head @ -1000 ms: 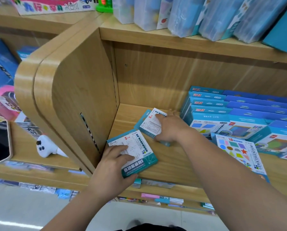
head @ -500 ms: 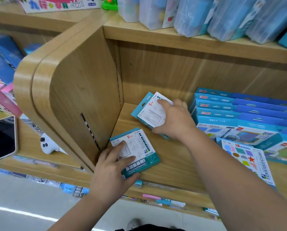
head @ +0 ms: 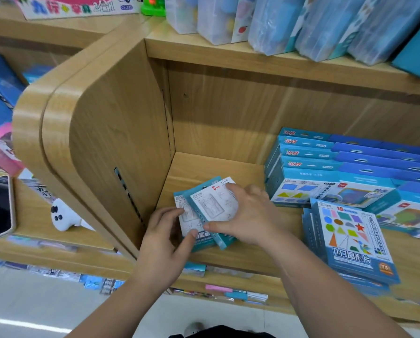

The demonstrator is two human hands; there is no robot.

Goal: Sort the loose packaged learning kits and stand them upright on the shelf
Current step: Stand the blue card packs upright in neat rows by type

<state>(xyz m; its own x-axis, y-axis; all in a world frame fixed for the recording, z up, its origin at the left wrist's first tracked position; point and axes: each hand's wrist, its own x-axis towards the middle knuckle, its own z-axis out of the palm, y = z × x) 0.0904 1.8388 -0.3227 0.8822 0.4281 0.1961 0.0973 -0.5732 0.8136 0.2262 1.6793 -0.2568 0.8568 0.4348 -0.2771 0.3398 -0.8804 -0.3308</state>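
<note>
1. The right hand (head: 250, 215) grips the upper kit (head: 214, 206), a flat teal-edged pack; its fingers curl over the far edge and its thumb presses the near edge.
2. The left hand (head: 163, 240) pinches the lower kit (head: 204, 241); the thumb sits on its face and the fingers touch its left edge.
3. The upper kit lies tilted across the lower kit, covering most of it; both are low over the shelf board (head: 216, 167), near its front, just beside the side panel (head: 118, 142).
4. Stacked blue boxes (head: 309, 164) fill the right side; a shapes kit (head: 350, 237) tops a small pile at the front.
</note>
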